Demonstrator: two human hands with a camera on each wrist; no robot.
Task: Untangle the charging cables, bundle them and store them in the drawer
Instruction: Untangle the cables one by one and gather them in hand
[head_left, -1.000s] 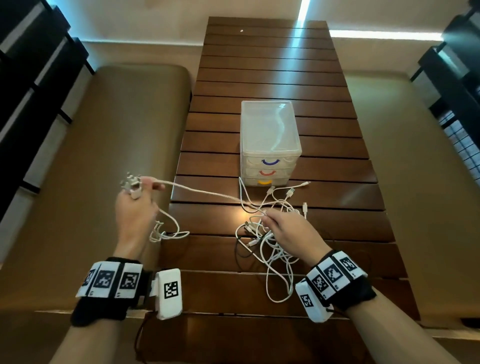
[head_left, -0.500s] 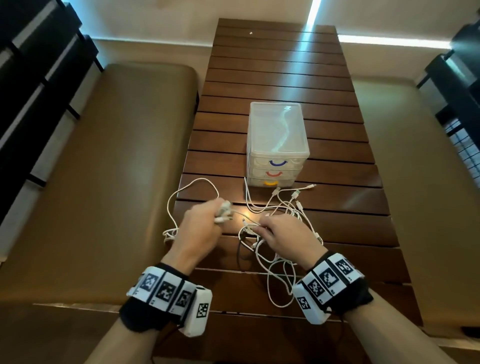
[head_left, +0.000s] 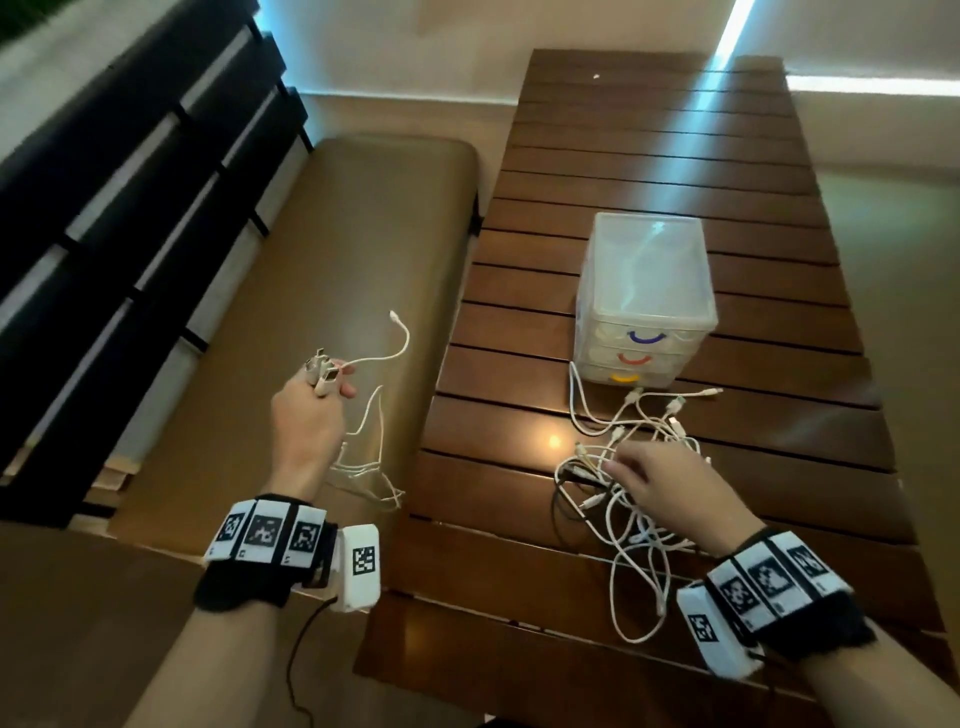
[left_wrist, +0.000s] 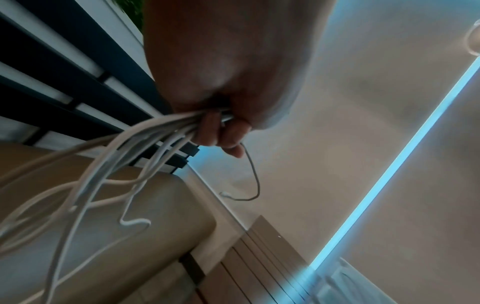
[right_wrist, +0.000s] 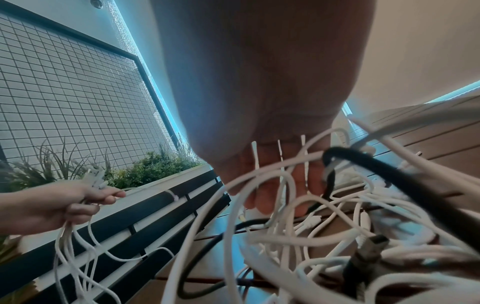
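My left hand (head_left: 306, 421) is raised over the bench, left of the table, and grips a bunch of white cables (head_left: 363, 462) by their plugs (head_left: 323, 375). Their loops hang below the fist (left_wrist: 223, 82), and one free cable end (head_left: 395, 315) curls up beyond it. On the table lies the tangle of white cables (head_left: 631, 525), with a black cable (head_left: 558, 499) mixed in. My right hand (head_left: 670, 493) rests on that tangle, fingers (right_wrist: 267, 197) fairly straight among the strands. Behind the tangle stands a small translucent drawer unit (head_left: 644, 280), all three drawers closed.
The slatted wooden table (head_left: 649, 156) runs away from me. A brown padded bench (head_left: 311, 249) with a black slatted backrest (head_left: 130, 208) runs along its left side, and another bench (head_left: 909, 322) along its right. A planter with green plants (right_wrist: 155, 168) stands behind the backrest.
My left hand has swung from beside the right hand out to the left over the bench, drawing a white cable clear of the tangle. The right hand stays on the tangle.
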